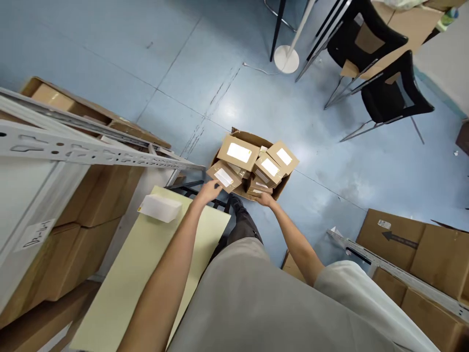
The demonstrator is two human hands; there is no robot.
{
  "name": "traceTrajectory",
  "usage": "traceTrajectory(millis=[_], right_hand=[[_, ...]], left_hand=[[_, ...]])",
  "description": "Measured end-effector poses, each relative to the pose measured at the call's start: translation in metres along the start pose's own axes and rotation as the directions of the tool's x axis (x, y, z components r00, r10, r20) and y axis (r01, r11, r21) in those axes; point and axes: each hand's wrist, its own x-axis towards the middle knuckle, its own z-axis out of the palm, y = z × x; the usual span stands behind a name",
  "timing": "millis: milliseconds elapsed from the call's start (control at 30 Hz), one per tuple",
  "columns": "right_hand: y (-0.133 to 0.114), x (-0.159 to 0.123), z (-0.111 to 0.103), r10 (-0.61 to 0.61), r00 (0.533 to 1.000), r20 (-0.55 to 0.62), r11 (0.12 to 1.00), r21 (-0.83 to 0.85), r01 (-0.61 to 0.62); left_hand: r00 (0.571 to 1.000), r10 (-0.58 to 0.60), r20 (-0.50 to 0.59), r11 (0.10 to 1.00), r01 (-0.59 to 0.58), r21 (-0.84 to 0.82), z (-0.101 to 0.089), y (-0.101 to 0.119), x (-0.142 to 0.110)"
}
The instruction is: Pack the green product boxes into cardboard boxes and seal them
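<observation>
A large open cardboard box (250,137) on the floor is filled with several small brown cardboard boxes carrying white labels. At its near left side, my left hand (209,191) is closed on the near corner of a small labelled cardboard box (235,182), which lies tilted over the rim. Opposite it, my right hand (265,199) is at the near right rim of the large box, its fingers curled over the edge and partly hidden. Another small box (256,146) lies on top at the back, and one more (292,161) leans on the right rim.
A pale yellow tabletop (146,264) with a white box (159,208) stands at my left, beside a metal shelf rack (91,151). Cartons (395,239) on another rack are at right. Black chairs (388,95) and a white stand base (286,59) stand ahead.
</observation>
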Motion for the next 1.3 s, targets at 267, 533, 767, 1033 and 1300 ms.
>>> traceTrajectory(millis=[267, 533, 767, 1033, 1300], right_hand=[[0.004, -0.025, 0.066, 0.055, 0.973, 0.225, 0.982, -0.188, -0.012], [-0.094, -0.008, 0.055, -0.275, 0.953, 0.128, 0.917, -0.264, 0.300], [-0.194, -0.050, 0.094, -0.536, 0.822, 0.195, 0.710, -0.422, 0.563], [-0.266, -0.181, 0.271, -0.607, 0.497, 0.620, 0.222, -0.469, 0.855], [-0.253, -0.328, 0.497, -0.112, 0.245, 0.963, -0.165, -0.262, 0.951]], left_hand=[[0.964, -0.264, 0.023, 0.923, 0.259, -0.285, 0.030, -0.044, -0.159], [0.859, -0.426, -0.285, 0.791, 0.200, -0.579, 0.028, -0.076, -0.264], [0.701, -0.469, -0.538, 0.755, 0.002, -0.655, 0.027, -0.094, -0.368], [0.266, -0.690, -0.673, 0.666, -0.132, -0.734, 0.112, -0.152, -0.579], [-0.391, -0.880, -0.272, 0.408, -0.325, -0.853, 0.274, -0.174, -0.779]])
